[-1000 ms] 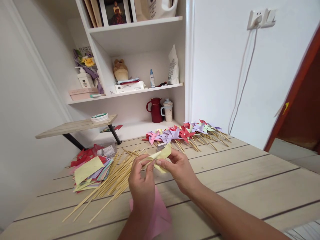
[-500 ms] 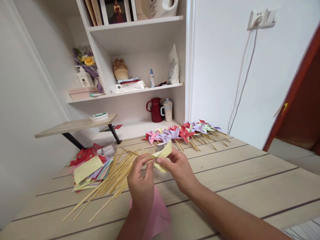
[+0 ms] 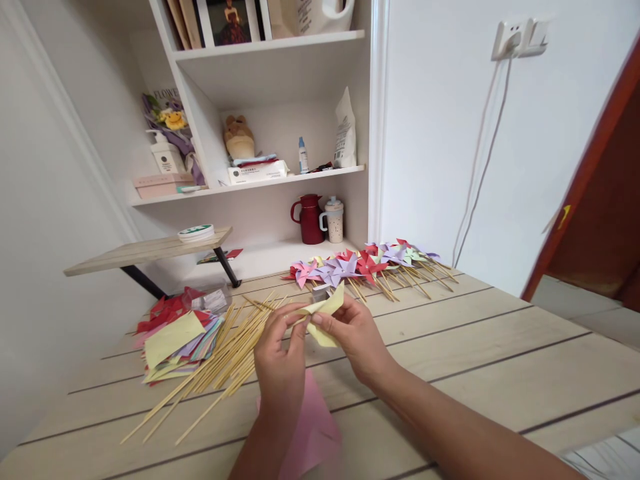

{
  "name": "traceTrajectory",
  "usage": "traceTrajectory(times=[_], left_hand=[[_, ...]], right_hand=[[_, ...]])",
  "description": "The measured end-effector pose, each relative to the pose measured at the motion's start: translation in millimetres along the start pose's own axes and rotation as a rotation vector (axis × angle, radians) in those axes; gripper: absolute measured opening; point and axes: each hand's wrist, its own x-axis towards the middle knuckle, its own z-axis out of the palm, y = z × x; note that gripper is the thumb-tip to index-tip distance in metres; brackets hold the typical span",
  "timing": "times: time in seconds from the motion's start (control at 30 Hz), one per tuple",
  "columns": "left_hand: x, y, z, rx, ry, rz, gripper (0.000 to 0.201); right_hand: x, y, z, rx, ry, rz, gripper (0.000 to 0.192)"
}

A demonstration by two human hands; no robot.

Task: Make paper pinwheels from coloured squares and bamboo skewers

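Both my hands pinch a pale yellow paper pinwheel (image 3: 324, 337), its corners folded in toward the middle, above the table. My left hand (image 3: 283, 347) grips its left side with thumb and fingers. On the other side, my right hand (image 3: 357, 337) presses its thumb near the centre; the fingers behind are partly hidden. Below the hands a pink paper sheet (image 3: 315, 427) lies on the table, partly covered by my left forearm. Just behind the yellow paper sits a small grey box (image 3: 321, 292), mostly hidden.
Several bamboo sticks (image 3: 225, 360) lie loose at left, beside a stack of coloured paper (image 3: 173, 340). Finished pinwheels (image 3: 345, 268) on sticks lie in a row at the back. A small raised shelf (image 3: 145, 253) stands back left, and a red jug (image 3: 311, 220) behind.
The hands stay nearly in place, still pinching the yellow paper. The whole view has shifted slightly; nothing else has visibly moved.
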Motion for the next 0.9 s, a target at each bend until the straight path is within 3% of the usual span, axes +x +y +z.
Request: traceTrajectory(times=[0.1, 0.23, 0.43, 0.53, 0.73, 0.9], left_hand=[[-0.4, 1.3, 0.5, 0.058, 0.039, -0.021, 0.007], [-1.4, 2.5, 0.6, 0.094, 0.11, -0.173, 0.008], [-1.4, 1.8, -1.5, 0.007, 0.047, -0.314, 0.009], [-1.3, 1.4, -0.9, -0.01, 0.052, -0.269, 0.006], [1.9, 5.6, -0.2, 0.042, 0.036, -0.001, 0.01], [1.8, 7.3, -1.1, 0.033, 0.032, -0.02, 0.014]], right_hand=[[-0.2, 1.0, 0.1, 0.015, -0.015, 0.008, 0.023], [-0.3, 3.1, -1.4, -0.024, -0.028, -0.002, 0.022], [-0.4, 1.9, -1.3, -0.047, -0.026, -0.005, 0.022], [0.3, 1.8, -2.0, -0.083, -0.025, -0.027, 0.024], [-1.8, -0.4, -1.7, -0.183, 0.036, -0.061, 0.022], [-2.3, -1.5, -0.6, -0.208, 0.032, -0.075, 0.022]])
